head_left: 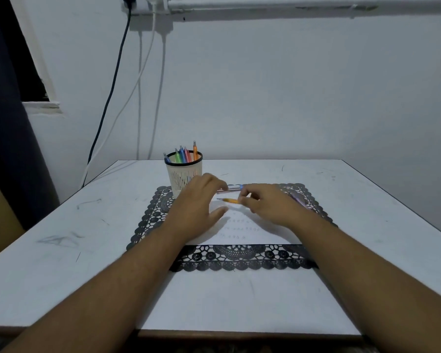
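Scuffed white surface (pixel 61 225) against a pale painted wall, cables trailing down from sockets at upper left. On it, a black lace placemat (pixel 239 258), openwork with scalloped edges. On that, a white sheet of paper (pixel 265 235), flat and matte, with a few faint handwritten rows across its middle and near part.

Judging from those rows: writing started but probably not finished, with the far strip of the sheet seemingly unmarked.

Right grip (pixel 270 205) curled tight, pinching a slim orange pen (pixel 231 200) by its rear end, tip aimed left and held low over the far part of the sheet. Impossible to say whether touching the paper.

Left grip (pixel 197 207) loose and spread, thumb out, holding nothing. Fingertips right at the end of a pinkish pen with a blue cap (pixel 229 189), lying crosswise just beyond the sheet; contact unclear.

Just behind the left grip, a cream pen cup (pixel 178 174): round, tapered, slotted wall, black rim. Standing at the mat's far left corner, with glossy coloured pens (pixel 186 155) upright inside.

Near the mat's right edge, half hidden behind the right grip, one more pale purple pen (pixel 299 201).

Probably left to do: further rows, then the loose pens back into the cup.
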Tool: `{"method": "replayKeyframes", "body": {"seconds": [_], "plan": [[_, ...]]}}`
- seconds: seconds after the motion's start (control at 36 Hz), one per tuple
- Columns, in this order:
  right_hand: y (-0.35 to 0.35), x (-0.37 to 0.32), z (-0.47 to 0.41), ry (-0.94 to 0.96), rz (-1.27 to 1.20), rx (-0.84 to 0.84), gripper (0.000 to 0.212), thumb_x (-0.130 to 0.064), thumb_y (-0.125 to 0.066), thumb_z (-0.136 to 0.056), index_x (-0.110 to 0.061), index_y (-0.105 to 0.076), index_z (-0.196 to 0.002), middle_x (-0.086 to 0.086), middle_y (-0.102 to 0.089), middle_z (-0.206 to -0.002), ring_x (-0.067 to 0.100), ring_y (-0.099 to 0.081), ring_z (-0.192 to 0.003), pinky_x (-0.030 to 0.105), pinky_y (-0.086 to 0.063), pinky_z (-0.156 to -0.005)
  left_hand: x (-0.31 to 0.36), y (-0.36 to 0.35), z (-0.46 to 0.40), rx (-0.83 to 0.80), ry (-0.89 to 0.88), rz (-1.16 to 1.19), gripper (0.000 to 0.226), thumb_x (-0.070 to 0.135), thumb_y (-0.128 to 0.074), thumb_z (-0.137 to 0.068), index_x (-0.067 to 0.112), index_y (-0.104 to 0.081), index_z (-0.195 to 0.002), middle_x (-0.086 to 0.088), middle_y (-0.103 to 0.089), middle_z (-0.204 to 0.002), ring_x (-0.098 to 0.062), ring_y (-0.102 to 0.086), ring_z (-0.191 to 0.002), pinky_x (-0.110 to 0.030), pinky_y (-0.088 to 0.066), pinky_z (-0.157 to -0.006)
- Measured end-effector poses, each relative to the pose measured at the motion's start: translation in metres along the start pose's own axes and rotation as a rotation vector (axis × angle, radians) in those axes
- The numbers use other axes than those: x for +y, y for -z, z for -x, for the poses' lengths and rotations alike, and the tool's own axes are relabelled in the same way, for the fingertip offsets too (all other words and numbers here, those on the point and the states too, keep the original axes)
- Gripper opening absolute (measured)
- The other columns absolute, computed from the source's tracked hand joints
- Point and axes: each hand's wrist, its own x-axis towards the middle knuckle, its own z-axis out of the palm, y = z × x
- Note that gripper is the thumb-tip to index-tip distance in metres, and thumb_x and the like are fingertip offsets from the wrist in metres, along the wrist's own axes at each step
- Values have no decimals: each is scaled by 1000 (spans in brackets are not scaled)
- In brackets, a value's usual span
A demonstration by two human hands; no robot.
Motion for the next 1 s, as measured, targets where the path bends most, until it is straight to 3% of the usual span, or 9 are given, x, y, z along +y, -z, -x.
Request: {"method": "replayKeyframes", "body": {"seconds": [0.11,0.19,0.25,0.42,0.5,0.58,0.69,0.86,1.0], "plan": [[-10,-9,2,67,-35,-53,17,-34,-66,-101,-23,-73,-92,9,-71,-83,14,-58,-71,31,-42,-67,1,0,1,-92,-31,44,32,36,-73,-94,30,-65,-125,12,-64,-124,-11,-54,-117,-38,-37,-104],[-15,-10,1,89,-60,-74,11,-28,-65,-101,-25,-75,-96,-4,-69,-80,11,-59,-75,28,-43,-70,-1,2,-1,-88,-7,73,13,31,-74,-95,31,-70,-108,15,-70,-97,-9,-63,-91,-37,-46,-89],[-14,-9,1,89,-99,-65,8,-26,-66,-99,-27,-74,-100,-8,-62,-77,10,-55,-71,30,-41,-69,-4,4,-2,-71,20,41,6,31,-73,-95,32,-72,-100,15,-70,-89,-7,-61,-83,-31,-40,-76],[-1,4,-1,31,-208,42,12,-31,-74,-95,-25,-79,-85,2,-74,-84,6,-53,-62,31,-40,-65,-10,3,0,-101,136,108,6,25,-68,-99,29,-68,-104,16,-68,-92,-6,-60,-83,-26,-41,-68],[-7,4,-1,36,-246,32,20,-31,-72,-97,-19,-78,-82,-2,-68,-71,9,-46,-57,30,-35,-61,-5,0,1,-149,138,175,17,27,-69,-99,30,-66,-116,17,-68,-97,-2,-61,-87,-22,-46,-71],[-16,-2,-2,55,-275,27,21,-30,-71,-98,-19,-76,-81,-12,-66,-63,6,-45,-53,29,-36,-59,0,-4,-1,-152,97,168,18,23,-67,-99,25,-66,-117,9,-69,-103,-8,-63,-91,-28,-52,-79],[-19,-4,-4,66,-298,47,12,-32,-70,-99,-27,-76,-89,-6,-77,-80,1,-49,-54,27,-40,-62,-2,-6,-6,-82,126,130,11,13,-63,-100,16,-67,-110,2,-68,-102,-17,-60,-91,-38,-50,-79],[-6,9,-4,14,-452,94,9,-21,-72,-98,-18,-77,-92,3,-78,-82,10,-54,-52,17,-43,-49,-13,-2,-1,-79,203,120,14,15,-60,-102,20,-66,-114,5,-69,-110,-9,-54,-91,-9,-32,-68],[-7,10,-3,-8,-519,102,8,-22,-74,-97,-18,-78,-92,5,-78,-84,8,-55,-51,15,-41,-47,-13,-2,0,-77,219,135,14,18,-61,-103,22,-65,-116,11,-66,-107,-8,-54,-92,-7,-32,-68]]}}
